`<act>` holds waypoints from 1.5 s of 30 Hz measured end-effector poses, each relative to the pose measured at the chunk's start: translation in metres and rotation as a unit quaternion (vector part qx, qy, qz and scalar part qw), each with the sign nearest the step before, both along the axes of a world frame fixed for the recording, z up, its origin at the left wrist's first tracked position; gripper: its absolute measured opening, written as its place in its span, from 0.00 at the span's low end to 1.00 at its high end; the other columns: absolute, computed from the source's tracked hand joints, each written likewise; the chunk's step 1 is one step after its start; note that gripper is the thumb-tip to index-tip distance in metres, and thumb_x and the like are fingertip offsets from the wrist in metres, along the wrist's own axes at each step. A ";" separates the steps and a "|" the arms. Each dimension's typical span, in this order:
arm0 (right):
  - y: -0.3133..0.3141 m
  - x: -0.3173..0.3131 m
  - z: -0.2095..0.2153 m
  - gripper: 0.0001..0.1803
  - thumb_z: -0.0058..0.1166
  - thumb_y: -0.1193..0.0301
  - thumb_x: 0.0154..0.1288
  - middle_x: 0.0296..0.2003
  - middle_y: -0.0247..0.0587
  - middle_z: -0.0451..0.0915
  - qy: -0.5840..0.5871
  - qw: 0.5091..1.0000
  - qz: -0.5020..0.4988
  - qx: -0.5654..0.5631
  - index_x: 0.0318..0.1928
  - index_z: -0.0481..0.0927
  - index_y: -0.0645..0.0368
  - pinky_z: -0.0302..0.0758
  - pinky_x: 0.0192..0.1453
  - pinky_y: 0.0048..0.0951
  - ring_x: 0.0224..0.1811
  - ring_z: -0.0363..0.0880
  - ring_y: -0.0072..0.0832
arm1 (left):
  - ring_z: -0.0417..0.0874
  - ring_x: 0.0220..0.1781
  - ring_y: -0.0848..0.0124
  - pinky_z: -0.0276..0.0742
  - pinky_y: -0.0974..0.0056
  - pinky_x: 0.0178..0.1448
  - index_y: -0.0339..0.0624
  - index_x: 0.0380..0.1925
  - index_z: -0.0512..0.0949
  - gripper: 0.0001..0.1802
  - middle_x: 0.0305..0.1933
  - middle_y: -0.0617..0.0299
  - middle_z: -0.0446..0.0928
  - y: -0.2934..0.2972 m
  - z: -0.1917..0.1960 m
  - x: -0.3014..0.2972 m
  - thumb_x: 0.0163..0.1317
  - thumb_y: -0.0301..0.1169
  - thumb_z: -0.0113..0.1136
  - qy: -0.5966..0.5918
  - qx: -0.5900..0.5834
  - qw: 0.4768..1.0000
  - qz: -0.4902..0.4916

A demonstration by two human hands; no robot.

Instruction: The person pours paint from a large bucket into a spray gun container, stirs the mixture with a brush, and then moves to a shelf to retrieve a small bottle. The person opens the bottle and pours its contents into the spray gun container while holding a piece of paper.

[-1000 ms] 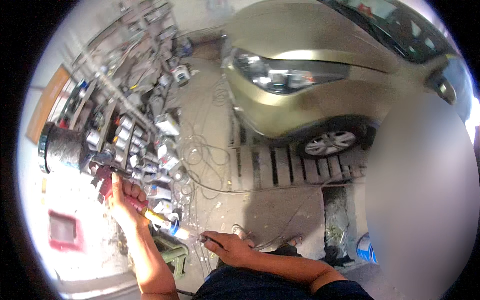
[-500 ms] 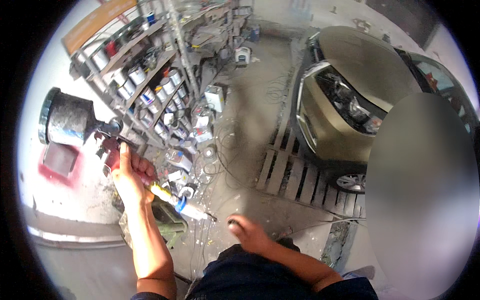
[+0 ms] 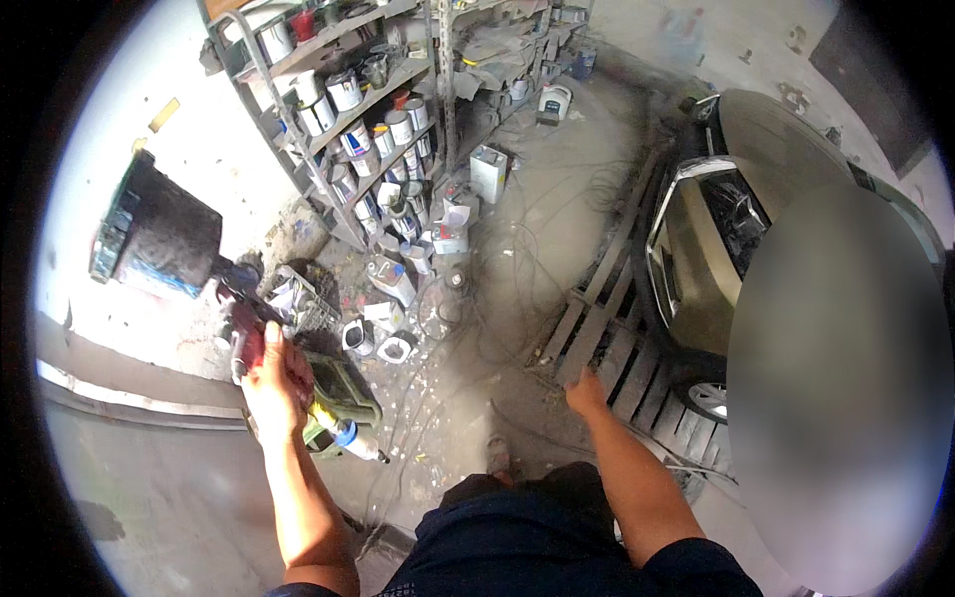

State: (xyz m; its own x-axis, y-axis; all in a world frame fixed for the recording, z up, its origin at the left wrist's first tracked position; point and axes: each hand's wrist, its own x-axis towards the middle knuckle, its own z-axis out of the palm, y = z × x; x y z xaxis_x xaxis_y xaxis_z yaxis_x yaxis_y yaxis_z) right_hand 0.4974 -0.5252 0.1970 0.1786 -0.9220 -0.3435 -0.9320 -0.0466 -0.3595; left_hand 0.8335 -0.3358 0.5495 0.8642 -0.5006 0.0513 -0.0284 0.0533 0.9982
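My left hand [image 3: 271,393] is wrapped round the red handle of a spray gun [image 3: 245,323]. The gun's large dark, paint-smeared cup [image 3: 167,234] tips toward the wall at the left. Below my fist a yellow, blue and clear tail piece [image 3: 343,434] sticks out of the handle, ending in a dark tip. No hose shows on that tip. Out in front, to the right, my right hand [image 3: 587,392] is closed above the edge of a wooden pallet. Whatever its fingers may hold is too small to make out.
Metal shelves [image 3: 438,109] full of paint cans stand at the back left. Cans and jugs litter the floor beside a green crate [image 3: 348,390]. Hoses lie on the floor. A gold-brown car [image 3: 696,284] stands right, near slatted pallets [image 3: 607,353]. A blurred oval covers the far right.
The view has shifted, and the shelves and car now sit further right. My right hand has moved from near the gun's tail piece out to the right. The gun stays in my left hand.
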 end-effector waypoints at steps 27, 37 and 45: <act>-0.085 -0.117 0.019 0.20 0.47 0.67 0.68 0.44 0.54 0.77 -0.570 0.740 -0.287 0.213 0.55 0.67 0.67 0.79 0.43 0.37 0.43 0.80 0.39 | 0.67 0.20 0.79 0.60 0.73 0.25 0.43 0.28 0.71 0.09 0.19 0.68 0.69 -0.107 -0.107 -0.012 0.61 0.33 0.60 -0.042 0.056 0.998 -0.010; -0.292 -0.063 0.136 0.44 0.28 0.37 0.64 0.63 0.56 0.63 -0.758 0.436 -0.114 0.470 0.65 0.60 0.61 0.69 0.59 0.52 0.61 0.67 0.52 | 0.65 0.17 0.80 0.58 0.73 0.19 0.43 0.29 0.71 0.06 0.19 0.68 0.69 -0.306 -0.102 -0.061 0.62 0.30 0.56 -0.001 0.054 0.998 -0.018; -0.407 -0.045 0.184 0.50 0.18 0.31 0.61 0.65 0.59 0.57 -0.799 0.298 0.019 0.522 0.67 0.56 0.61 0.62 0.62 0.58 0.65 0.60 0.56 | 0.65 0.13 0.77 0.58 0.72 0.17 0.43 0.29 0.70 0.08 0.18 0.63 0.70 -0.443 -0.073 -0.092 0.64 0.34 0.55 0.048 0.010 0.995 -0.085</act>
